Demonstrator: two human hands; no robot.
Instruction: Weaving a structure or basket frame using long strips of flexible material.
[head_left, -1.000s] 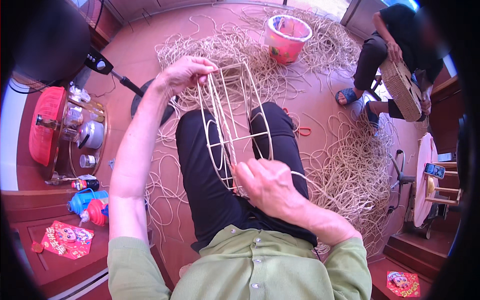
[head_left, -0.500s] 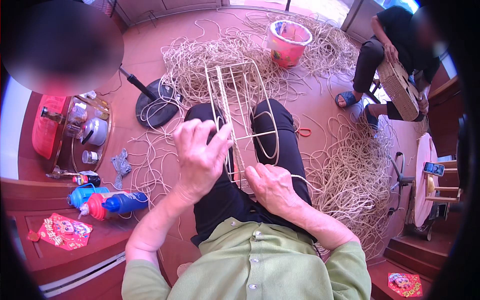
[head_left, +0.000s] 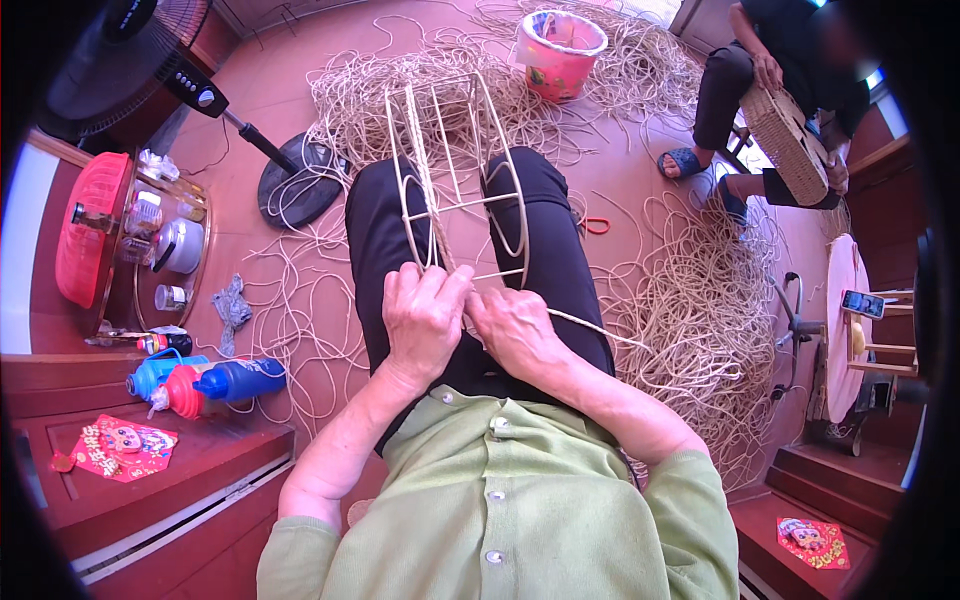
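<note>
Since the earlier frame your left hand [head_left: 425,315] has dropped from the frame's far end to its near end, meeting your right hand [head_left: 515,325]. Both grips are pressed together, pinching a rattan strand [head_left: 600,330] against the wire frame [head_left: 455,180]. Frame rests on your lap, pointing away. Strand runs right to the rattan pile [head_left: 700,310] on the floor. Pink bucket [head_left: 558,52] stands beyond.

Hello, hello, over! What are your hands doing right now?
Left hand and right hand both pinching a pale cord at the near end of the wire frame on the lap. Loose cord heaps around. Nothing blocking.
</note>
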